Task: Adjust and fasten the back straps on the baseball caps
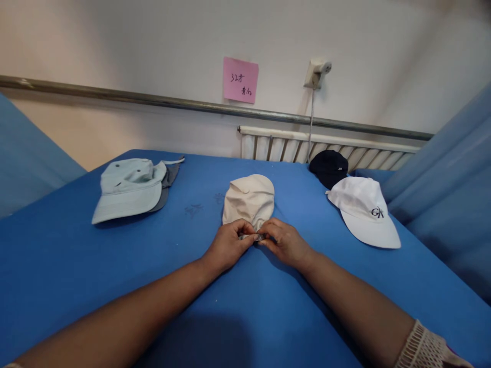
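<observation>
A beige cap lies in the middle of the blue-covered table, its back strap end toward me. My left hand pinches the strap at its left side, thumb and fingers closed. From the right, my right hand pinches the same strap close to a small shiny metal buckle. The fingertips of both hands nearly meet there, and they partly hide the strap and buckle.
A pale blue cap rests over a dark grey cap at the left. On the right are a white cap and a black cap. Behind stand a radiator and a metal rail; blue curtains hang at the sides.
</observation>
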The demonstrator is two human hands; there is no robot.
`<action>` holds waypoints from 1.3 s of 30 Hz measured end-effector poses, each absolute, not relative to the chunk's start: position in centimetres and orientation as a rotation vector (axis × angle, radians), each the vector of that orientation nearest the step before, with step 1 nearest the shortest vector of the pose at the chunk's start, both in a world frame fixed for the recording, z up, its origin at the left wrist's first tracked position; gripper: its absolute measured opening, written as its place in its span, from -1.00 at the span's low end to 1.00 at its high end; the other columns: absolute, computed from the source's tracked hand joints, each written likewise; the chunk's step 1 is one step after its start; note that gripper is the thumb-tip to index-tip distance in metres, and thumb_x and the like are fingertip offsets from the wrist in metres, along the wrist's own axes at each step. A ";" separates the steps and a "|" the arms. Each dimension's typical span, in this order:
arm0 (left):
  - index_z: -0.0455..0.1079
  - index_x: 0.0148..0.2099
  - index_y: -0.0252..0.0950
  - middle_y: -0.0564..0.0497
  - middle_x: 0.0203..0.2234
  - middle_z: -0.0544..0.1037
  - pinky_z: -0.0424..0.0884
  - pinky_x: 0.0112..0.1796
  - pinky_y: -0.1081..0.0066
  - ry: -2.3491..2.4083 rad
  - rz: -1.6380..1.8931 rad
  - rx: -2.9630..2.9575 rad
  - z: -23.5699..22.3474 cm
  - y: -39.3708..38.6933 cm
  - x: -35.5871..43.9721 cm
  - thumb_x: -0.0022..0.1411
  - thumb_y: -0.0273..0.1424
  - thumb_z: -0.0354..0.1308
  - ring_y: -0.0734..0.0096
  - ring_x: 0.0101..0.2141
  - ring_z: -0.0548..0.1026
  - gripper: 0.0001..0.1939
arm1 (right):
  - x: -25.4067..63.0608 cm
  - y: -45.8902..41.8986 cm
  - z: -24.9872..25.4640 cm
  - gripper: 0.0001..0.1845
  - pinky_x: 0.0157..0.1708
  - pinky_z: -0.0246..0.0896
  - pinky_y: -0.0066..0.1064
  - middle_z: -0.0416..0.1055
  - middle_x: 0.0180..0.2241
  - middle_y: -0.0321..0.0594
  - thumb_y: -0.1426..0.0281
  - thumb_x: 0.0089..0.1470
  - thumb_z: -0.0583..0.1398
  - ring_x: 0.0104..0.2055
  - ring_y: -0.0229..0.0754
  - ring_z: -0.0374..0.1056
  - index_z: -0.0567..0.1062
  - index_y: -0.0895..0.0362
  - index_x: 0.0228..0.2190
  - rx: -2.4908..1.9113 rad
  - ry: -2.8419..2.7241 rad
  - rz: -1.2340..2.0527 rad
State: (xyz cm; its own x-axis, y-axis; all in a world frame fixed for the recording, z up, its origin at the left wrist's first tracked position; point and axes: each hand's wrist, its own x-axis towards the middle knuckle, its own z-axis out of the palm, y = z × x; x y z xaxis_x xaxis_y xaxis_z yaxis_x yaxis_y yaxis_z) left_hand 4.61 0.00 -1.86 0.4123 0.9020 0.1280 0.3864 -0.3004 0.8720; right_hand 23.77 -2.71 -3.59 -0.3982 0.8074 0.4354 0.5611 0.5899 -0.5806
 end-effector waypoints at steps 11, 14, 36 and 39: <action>0.38 -0.09 -0.22 -0.03 -0.21 0.56 0.37 -0.12 0.31 1.035 0.677 2.339 -0.9 -0.8 3.4 0.23 -0.42 0.08 0.26 -0.18 0.51 -0.81 | 24.3 -2.0 -4.5 -0.88 -0.30 0.28 -0.37 0.40 -0.37 -0.25 0.43 0.06 0.29 -0.35 -0.21 0.34 0.51 0.07 -0.29 -1.083 -1.924 0.566; 0.36 -0.14 -0.22 -0.01 -0.26 0.56 0.36 -0.16 0.32 1.090 0.630 2.353 -1.0 -0.8 3.4 0.22 -0.41 0.09 0.26 -0.24 0.51 -0.85 | 24.3 -2.0 -4.4 -0.88 -0.31 0.27 -0.38 0.39 -0.36 -0.25 0.44 0.06 0.29 -0.35 -0.22 0.33 0.51 0.07 -0.29 -1.082 -1.930 0.585; 0.40 -0.27 -0.24 0.00 -0.36 0.55 0.31 -0.28 0.38 1.051 0.483 2.444 -0.7 -0.1 2.0 0.30 -0.36 -0.01 0.30 -0.32 0.48 -0.83 | 25.7 -0.7 -5.8 -0.77 -0.35 0.29 -0.42 0.41 -0.33 -0.27 0.38 -0.06 0.33 -0.40 -0.29 0.32 0.55 0.10 -0.27 -1.085 -1.699 0.871; 0.41 -0.22 -0.22 0.02 -0.35 0.54 0.30 -0.27 0.38 1.044 0.464 2.459 -0.5 0.0 1.7 0.28 -0.37 0.04 0.29 -0.31 0.47 -0.87 | 25.7 -0.7 -6.0 -0.75 -0.32 0.30 -0.40 0.41 -0.31 -0.26 0.36 -0.05 0.32 -0.38 -0.29 0.33 0.54 0.11 -0.25 -1.062 -1.680 0.964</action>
State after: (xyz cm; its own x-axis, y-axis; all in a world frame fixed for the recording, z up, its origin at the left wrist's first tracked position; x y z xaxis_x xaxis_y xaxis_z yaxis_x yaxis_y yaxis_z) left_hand 1.67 -0.03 -0.52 0.6614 0.7377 0.1356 0.5950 -0.6261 0.5039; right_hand 25.71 -0.72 -5.96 -0.2264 0.9341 0.2760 0.2329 0.3271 -0.9158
